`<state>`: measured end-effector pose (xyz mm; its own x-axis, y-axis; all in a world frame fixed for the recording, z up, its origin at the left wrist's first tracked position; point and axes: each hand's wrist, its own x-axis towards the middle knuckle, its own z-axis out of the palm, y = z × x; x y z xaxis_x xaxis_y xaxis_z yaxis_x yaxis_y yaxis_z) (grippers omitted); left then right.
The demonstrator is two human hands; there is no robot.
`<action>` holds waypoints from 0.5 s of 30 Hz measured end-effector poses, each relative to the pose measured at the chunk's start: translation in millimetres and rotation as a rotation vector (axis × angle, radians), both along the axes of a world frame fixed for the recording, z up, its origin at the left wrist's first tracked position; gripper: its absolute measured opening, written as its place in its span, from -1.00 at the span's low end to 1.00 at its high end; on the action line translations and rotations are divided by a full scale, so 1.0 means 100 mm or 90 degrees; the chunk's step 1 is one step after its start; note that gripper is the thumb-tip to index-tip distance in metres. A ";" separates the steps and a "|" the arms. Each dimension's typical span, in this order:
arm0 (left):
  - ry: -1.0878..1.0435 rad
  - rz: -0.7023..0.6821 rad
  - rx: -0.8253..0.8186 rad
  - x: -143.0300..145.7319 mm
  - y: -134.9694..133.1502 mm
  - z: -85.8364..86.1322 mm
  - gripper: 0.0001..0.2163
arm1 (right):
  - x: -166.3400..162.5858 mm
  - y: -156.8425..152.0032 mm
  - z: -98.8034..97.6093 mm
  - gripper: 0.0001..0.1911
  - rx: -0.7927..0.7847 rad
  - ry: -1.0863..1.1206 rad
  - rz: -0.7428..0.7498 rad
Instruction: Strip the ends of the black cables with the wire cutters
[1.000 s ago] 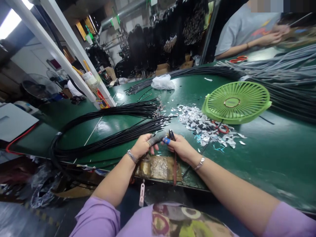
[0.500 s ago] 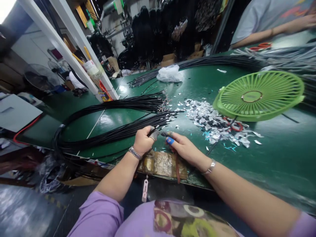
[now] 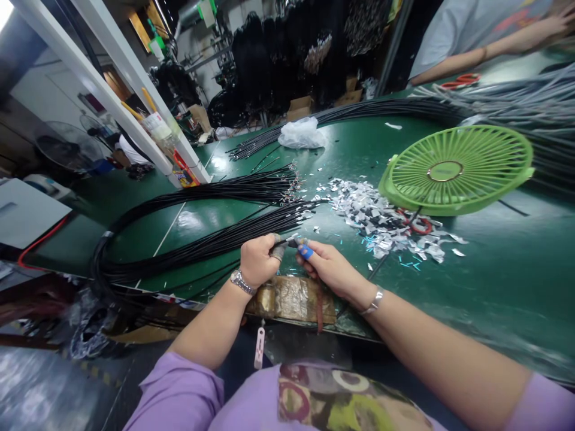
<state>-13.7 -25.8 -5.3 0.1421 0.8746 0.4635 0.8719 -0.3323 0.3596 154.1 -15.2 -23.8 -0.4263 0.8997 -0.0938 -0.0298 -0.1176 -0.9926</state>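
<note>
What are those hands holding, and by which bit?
A black cable: the left hand grips it near its end. The right hand is at the tip; its exact hold is unclear.

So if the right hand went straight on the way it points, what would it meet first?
Probably the black cable in the left hand, whose end the right hand may be touching, then the left hand; depth there is unclear.

I see a thin black cable (image 3: 281,242) held above the surface (image 3: 350,263), between my left fingers (image 3: 277,254) and right fingers (image 3: 306,252). Its short visible length slants slightly upward to the right, something pale near its end; from here I can't make out the tip.
</note>
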 end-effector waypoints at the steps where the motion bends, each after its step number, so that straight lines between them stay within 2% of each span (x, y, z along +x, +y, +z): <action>1: 0.009 0.003 0.002 0.00 0.00 0.00 -0.87 | 0.00 0.00 0.00 -0.57 -0.001 0.001 0.000; 10: 0.010 0.006 0.046 0.01 -0.01 -0.02 -0.85 | -0.02 0.00 0.02 -0.54 0.005 0.016 -0.016; 13: -0.072 -0.006 0.010 0.00 0.01 -0.02 -0.85 | -0.01 0.00 0.01 -0.53 0.031 -0.002 -0.016; 15: -0.173 -0.026 -0.052 0.01 0.03 -0.02 -0.81 | -0.01 0.01 -0.01 -0.54 0.053 -0.022 -0.014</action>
